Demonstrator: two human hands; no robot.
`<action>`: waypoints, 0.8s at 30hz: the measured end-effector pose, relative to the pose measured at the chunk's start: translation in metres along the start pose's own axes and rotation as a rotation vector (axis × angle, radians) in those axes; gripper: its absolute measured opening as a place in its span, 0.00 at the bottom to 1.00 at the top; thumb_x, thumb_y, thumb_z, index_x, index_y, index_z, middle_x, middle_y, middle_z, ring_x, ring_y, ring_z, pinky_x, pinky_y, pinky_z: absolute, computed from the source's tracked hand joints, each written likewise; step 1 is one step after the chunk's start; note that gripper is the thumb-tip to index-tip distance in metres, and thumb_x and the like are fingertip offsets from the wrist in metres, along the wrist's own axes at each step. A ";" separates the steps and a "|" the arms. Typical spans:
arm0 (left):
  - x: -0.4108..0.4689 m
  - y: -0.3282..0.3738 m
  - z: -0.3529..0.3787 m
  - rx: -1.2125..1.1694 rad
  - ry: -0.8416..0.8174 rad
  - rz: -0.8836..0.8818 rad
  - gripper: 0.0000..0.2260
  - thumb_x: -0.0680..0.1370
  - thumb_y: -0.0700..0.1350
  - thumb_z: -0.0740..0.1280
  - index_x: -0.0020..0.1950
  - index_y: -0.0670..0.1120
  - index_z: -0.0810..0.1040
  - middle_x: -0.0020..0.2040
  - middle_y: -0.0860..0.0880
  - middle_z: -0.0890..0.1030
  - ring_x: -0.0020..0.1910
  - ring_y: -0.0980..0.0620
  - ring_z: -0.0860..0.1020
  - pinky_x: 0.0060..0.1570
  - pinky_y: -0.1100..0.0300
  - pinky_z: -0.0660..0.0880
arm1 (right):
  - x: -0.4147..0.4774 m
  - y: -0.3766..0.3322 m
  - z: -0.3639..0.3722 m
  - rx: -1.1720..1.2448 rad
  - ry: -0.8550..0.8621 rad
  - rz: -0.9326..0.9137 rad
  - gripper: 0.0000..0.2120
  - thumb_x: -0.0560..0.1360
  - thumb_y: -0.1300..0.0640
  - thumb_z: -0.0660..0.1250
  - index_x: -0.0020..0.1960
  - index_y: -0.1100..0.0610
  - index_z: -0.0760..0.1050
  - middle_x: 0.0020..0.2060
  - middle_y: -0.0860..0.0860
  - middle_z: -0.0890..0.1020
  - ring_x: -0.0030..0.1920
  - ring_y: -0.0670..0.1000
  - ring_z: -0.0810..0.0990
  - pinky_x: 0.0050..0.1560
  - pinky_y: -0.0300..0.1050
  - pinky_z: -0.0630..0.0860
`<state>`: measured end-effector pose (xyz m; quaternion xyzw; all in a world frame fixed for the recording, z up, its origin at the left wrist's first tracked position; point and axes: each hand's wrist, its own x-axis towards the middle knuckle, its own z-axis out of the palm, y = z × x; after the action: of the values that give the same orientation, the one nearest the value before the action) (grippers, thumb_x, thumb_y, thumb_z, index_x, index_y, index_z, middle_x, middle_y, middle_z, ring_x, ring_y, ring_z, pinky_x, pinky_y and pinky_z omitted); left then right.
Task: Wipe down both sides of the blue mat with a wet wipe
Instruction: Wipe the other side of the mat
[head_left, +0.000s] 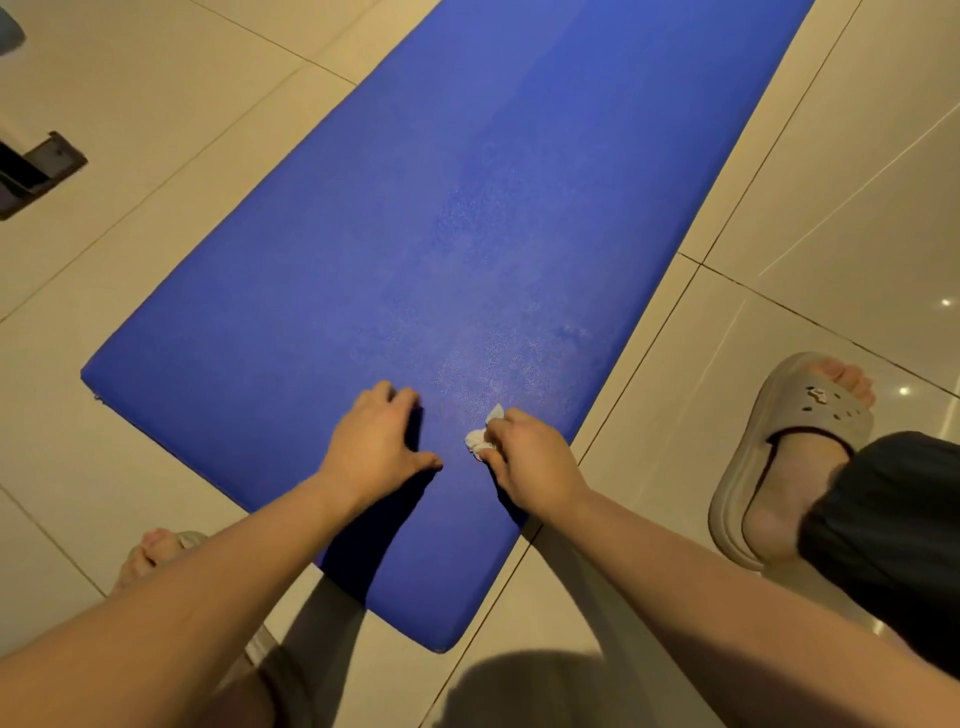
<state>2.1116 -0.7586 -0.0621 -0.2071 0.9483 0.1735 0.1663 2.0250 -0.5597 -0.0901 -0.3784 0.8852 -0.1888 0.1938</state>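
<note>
Mat: the blue mat (415, 234) lies flat on the tiled floor (831, 208), stretching away from you. Only its top face shows.
Wipe: the wipe (480, 436) is a small crumpled white wad, touching the mat near its near end, toward the right long edge.
Right hand: your right hand (535, 462) is clamped on the wipe, with fingers and thumb pinching it against the mat.
Left hand: your left hand (376, 447) is just beside it, fingers arched and apart, tips pressing the mat and gripping nothing.
Progress: a paler, sheeny patch ahead of the wipe suggests that part is wiped. The darker left part looks undone, and the underside probably is too.
Risk, gaps: so small a wad covers only a narrow strip, so you could easily miss bands, above all toward the near left corner.
Risk, sliding: the tiles look glossy. If you ease off your left hand, the mat may creep or ruck under the push.
Risk, edge: a stroke running off the right long edge would drag the wipe onto the floor and bring dirt back.
Risk, turning: your slipper (795, 415) stands near that edge. Flipping the mat puts the damp face on the floor, where it may pick up dust.
</note>
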 end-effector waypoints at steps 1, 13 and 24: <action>-0.001 -0.009 -0.006 0.062 -0.047 -0.087 0.46 0.61 0.67 0.79 0.72 0.48 0.67 0.67 0.45 0.68 0.66 0.42 0.69 0.58 0.45 0.76 | 0.003 0.002 -0.001 -0.050 -0.012 -0.049 0.08 0.82 0.53 0.63 0.53 0.57 0.77 0.49 0.53 0.76 0.47 0.55 0.78 0.41 0.45 0.66; -0.002 -0.015 0.006 0.260 -0.317 -0.240 0.74 0.55 0.64 0.83 0.80 0.41 0.34 0.79 0.35 0.34 0.79 0.33 0.37 0.71 0.31 0.61 | 0.006 0.004 -0.003 -0.017 0.094 0.188 0.07 0.79 0.58 0.67 0.46 0.56 0.70 0.47 0.56 0.75 0.40 0.60 0.78 0.37 0.50 0.71; -0.001 -0.013 0.008 0.263 -0.318 -0.256 0.74 0.55 0.64 0.84 0.80 0.41 0.35 0.79 0.35 0.34 0.79 0.33 0.36 0.71 0.29 0.60 | 0.028 0.052 -0.037 -0.042 0.183 0.261 0.09 0.77 0.60 0.68 0.54 0.55 0.69 0.49 0.55 0.81 0.44 0.61 0.81 0.40 0.48 0.73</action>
<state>2.1204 -0.7660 -0.0722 -0.2721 0.8908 0.0566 0.3595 1.9579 -0.5403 -0.0891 -0.2454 0.9446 -0.1771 0.1272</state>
